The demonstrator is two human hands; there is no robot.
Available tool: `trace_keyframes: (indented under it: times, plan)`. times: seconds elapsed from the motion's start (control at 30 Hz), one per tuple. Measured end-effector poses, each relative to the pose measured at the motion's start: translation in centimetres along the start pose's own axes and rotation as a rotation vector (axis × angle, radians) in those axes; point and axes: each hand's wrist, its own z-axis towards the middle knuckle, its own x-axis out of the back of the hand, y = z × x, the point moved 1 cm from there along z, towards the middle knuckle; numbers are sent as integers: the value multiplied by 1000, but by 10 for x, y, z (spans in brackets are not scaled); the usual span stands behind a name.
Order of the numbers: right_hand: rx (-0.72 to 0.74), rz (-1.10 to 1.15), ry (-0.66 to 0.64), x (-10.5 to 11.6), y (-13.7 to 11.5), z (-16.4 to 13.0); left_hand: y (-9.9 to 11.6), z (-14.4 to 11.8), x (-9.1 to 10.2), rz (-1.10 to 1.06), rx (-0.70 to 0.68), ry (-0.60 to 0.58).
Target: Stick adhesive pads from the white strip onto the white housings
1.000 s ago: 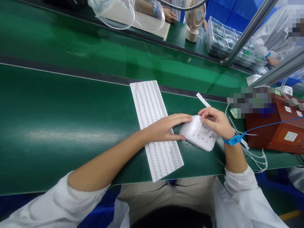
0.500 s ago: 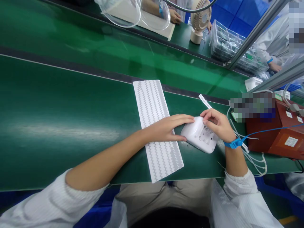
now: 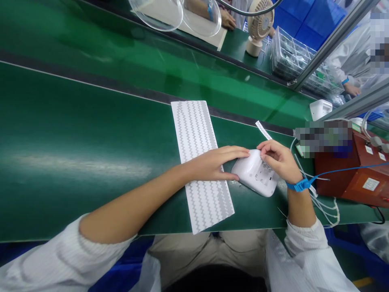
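Note:
A white plastic device (image 3: 258, 187) lies on the green bench with its printed label (image 3: 265, 173) facing up. My left hand (image 3: 217, 164) steadies it from the left, fingers along the far edge and thumb at the near left side. Over the device's far right part, my right hand (image 3: 280, 159) has thumb and fingertips pinched together close to the label's upper end; whatever they pinch is hidden. A blue wrist strap (image 3: 299, 185) circles my right wrist. Just beyond that hand rests a narrow patterned strip (image 3: 263, 129). My left wrist crosses a patterned sticker sheet (image 3: 196, 132).
A reddish-brown box (image 3: 340, 178) with white cables (image 3: 330, 209) stands to my right. Past the bench runs a green belt (image 3: 146, 75), carrying another white device (image 3: 321, 109). Across it are a small fan (image 3: 259, 26), a clear compartment box (image 3: 287, 54) and co-workers' hands.
The view has shifted slightly. Both hands keep almost the same pose on the device. The other white device on the belt has moved a little to the left.

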Motion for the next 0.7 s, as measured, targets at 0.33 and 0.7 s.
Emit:
trace_keyframes:
  times: [0.33,0.7]
  plan:
    - [38,-97,33,-6,-4,-3,1,1,1,-25,-3,12]
    - [-173,247,-1,-3,12,0,1,2,-1,-21,-15,5]
